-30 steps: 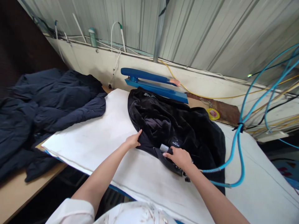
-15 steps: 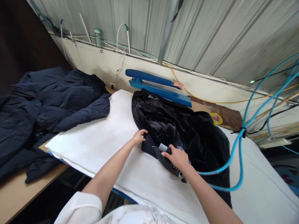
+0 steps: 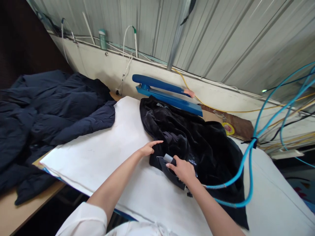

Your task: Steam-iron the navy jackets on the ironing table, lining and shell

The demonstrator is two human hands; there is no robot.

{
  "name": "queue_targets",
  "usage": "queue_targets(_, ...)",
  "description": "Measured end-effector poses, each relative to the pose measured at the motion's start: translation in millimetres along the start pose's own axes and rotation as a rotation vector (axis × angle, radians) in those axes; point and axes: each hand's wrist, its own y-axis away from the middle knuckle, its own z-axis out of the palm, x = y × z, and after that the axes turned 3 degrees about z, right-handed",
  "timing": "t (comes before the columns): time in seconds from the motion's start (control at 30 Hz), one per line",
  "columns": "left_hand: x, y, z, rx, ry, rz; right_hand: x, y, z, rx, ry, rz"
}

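Note:
A black plush garment (image 3: pixel 201 137) with a "GUESS" label lies spread on the white-covered ironing table (image 3: pixel 98 157). My right hand (image 3: pixel 183 168) grips the handle of a steam iron (image 3: pixel 169 172), whose pointed tip faces left on the garment's near left edge. Blue hoses (image 3: pixel 242 167) run from the iron's rear to the right. My left hand (image 3: pixel 149 148) rests at the garment's left edge, index finger stretched out over the dark cloth. Nothing shows held in it; its other fingers are partly hidden.
A dark navy padded jacket (image 3: pixel 61 108) is heaped at the left. Behind the garment stands a blue sleeve board (image 3: pixel 167 95). A yellow tape roll (image 3: pixel 228 128) lies near a brown board (image 3: pixel 240 126) at the back. A green bottle (image 3: pixel 102 38) stands on the wall ledge.
My left hand has let go of its pinch on the garment's edge and stretched its index finger to the right. The iron has shifted slightly left in my right hand.

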Motion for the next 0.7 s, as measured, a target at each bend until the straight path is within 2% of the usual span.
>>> queue_targets(0.07, -9, -2, -6.4, 0.021, -0.057, 0.032, -2, -1, 0, -0.007, -0.008, 0.012)
queue_targets(0.2, -15, -10, -16.0, -0.022, -0.201, -0.048, -7, -7, -1, -0.011, -0.022, 0.022)
queue_targets(0.33, -11, -19, -16.6, 0.207, -0.395, -0.121, -16, -13, -2, -0.001, -0.04, 0.027)
queue_targets(0.5, -3, -19, -27.1, 0.33, -0.361, -0.172, -29, -29, -10, 0.012, -0.065, 0.027)
queue_targets(0.57, 5, -14, -34.4, 0.465, -0.359, -0.175, -34, -36, -14, 0.013, -0.066, 0.004)
queue_targets(0.7, 27, 4, -44.3, 0.836, -0.317, -0.093, -46, -41, -16, -0.012, -0.054, -0.083)
